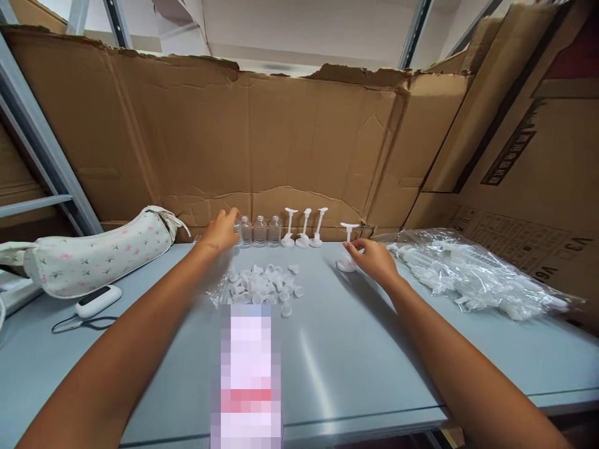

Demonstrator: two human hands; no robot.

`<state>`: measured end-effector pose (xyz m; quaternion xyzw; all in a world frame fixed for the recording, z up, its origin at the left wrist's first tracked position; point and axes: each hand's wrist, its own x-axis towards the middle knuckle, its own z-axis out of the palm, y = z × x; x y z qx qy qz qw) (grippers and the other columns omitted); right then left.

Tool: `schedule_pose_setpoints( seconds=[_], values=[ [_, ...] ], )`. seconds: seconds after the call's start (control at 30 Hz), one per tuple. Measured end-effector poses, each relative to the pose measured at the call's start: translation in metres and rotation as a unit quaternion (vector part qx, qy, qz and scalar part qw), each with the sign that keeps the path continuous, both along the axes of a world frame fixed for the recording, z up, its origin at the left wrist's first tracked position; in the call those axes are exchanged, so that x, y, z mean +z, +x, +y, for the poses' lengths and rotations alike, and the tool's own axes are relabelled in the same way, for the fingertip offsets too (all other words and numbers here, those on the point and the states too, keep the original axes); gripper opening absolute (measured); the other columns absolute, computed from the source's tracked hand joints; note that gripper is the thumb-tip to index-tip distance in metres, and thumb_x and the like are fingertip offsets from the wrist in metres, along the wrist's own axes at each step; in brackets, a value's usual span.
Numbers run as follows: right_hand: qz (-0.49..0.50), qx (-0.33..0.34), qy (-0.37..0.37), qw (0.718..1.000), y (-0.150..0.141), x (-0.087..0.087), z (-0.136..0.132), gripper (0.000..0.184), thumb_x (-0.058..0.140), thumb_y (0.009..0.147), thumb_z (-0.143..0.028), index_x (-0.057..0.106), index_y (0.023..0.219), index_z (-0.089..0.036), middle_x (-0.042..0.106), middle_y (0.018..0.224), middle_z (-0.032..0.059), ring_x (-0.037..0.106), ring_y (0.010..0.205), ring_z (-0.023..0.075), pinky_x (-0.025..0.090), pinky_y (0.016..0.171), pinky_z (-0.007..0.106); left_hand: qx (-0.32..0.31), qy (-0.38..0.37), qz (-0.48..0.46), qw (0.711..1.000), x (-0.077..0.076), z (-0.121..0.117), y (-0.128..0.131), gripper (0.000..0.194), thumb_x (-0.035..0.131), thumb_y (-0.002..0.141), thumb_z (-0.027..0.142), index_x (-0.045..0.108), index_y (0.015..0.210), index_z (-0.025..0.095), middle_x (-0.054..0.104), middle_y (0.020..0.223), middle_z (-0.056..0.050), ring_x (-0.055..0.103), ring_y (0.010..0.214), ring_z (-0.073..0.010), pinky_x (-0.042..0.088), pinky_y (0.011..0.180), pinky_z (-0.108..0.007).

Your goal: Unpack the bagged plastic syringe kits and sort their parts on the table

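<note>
My left hand (219, 231) reaches to the back of the table, its fingers curled at the left end of a row of small clear bottles (260, 231). It appears closed on the endmost bottle, which it mostly hides. Between thumb and fingers, my right hand (373, 257) pinches a white plastic stand (347, 264) with a round base and a T-shaped top, upright at the table surface. To its left stand three similar white stands (316, 239) beside the bottles. A pile of small white plastic caps (262, 284) lies in front of the bottles.
A clear bag of white plastic parts (472, 271) lies at the right. On the left are a floral pouch (98, 252), a white device with a cord (98, 301) and a crumpled clear bag (218, 280). A cardboard wall (281, 137) borders the grey table (355, 355). A blurred patch covers the front centre.
</note>
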<state>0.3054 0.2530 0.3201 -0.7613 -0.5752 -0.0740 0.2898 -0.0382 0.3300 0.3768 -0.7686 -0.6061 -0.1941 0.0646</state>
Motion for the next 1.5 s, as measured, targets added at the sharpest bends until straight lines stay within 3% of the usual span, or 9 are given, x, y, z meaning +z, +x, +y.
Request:
schedule_pose_setpoints(
  seconds=[0.2,0.5,0.83,1.03,1.3,1.4,1.5],
  values=[
    [0.000,0.007,-0.013,1.000,-0.001,-0.001,0.000,0.035,0.046,0.085,-0.046,0.069,0.086,-0.020,0.072,0.091,0.0051,0.063,0.079,0.0201,0.033,0.056,0.026,0.012,-0.002,-0.030,0.999,-0.010,0.022,0.001,0.049,0.059,0.076,0.025,0.046,0.124,0.022,0.050,0.117,-0.014,0.060,0.101,-0.0305,0.047,0.083,-0.039],
    [-0.005,0.018,-0.021,1.000,0.002,-0.005,0.002,0.032,0.045,0.086,-0.042,0.068,0.089,-0.020,0.071,0.096,0.0053,0.062,0.084,0.0204,0.033,0.058,0.026,-0.025,0.020,-0.077,0.996,-0.019,0.033,0.004,0.044,0.060,0.078,0.025,0.049,0.120,0.024,0.050,0.113,-0.010,0.060,0.098,-0.0270,0.046,0.084,-0.037],
    [0.001,0.037,-0.027,0.999,0.003,-0.009,0.005,0.027,0.048,0.084,-0.039,0.067,0.086,-0.020,0.071,0.093,0.0045,0.061,0.082,0.0188,0.033,0.060,0.025,-0.053,0.006,-0.134,0.990,-0.033,0.053,0.010,0.050,0.061,0.078,0.019,0.048,0.126,0.019,0.051,0.117,-0.014,0.053,0.113,-0.0282,0.042,0.095,-0.038],
    [0.025,0.037,-0.031,0.999,0.004,-0.015,0.013,0.022,0.052,0.082,-0.037,0.065,0.081,-0.020,0.070,0.088,0.0048,0.060,0.080,0.0183,0.034,0.060,0.025,-0.060,-0.022,-0.196,0.979,-0.038,0.061,0.009,0.066,0.062,0.079,0.018,0.033,0.137,0.017,0.051,0.127,-0.017,0.049,0.121,-0.0263,0.039,0.100,-0.037],
    [0.113,-0.008,-0.007,0.993,0.011,-0.022,0.025,0.026,0.058,0.080,-0.037,0.058,0.097,-0.017,0.067,0.071,0.0043,0.061,0.073,0.0200,0.038,0.059,0.026,-0.020,-0.140,-0.311,0.940,-0.048,0.062,0.005,0.077,0.063,0.081,0.027,0.018,0.143,0.018,0.065,0.112,-0.015,0.067,0.087,-0.0208,0.052,0.076,-0.032],
    [0.180,-0.002,-0.005,0.984,0.012,-0.024,0.034,0.030,0.056,0.082,-0.035,0.055,0.104,-0.014,0.066,0.067,0.0039,0.062,0.062,0.0171,0.043,0.057,0.025,-0.008,-0.176,-0.352,0.919,-0.048,0.063,0.005,0.076,0.056,0.086,0.027,0.011,0.146,0.016,0.063,0.115,-0.018,0.069,0.079,-0.0185,0.054,0.068,-0.028],
    [0.242,0.018,-0.003,0.970,0.011,-0.023,0.045,0.033,0.051,0.086,-0.030,0.052,0.113,-0.010,0.069,0.076,0.0069,0.064,0.061,0.0141,0.048,0.055,0.023,-0.004,-0.191,-0.378,0.906,-0.048,0.062,0.005,0.074,0.052,0.089,0.027,0.009,0.148,0.016,0.059,0.122,-0.019,0.069,0.079,-0.0172,0.054,0.065,-0.025]
  ],
)
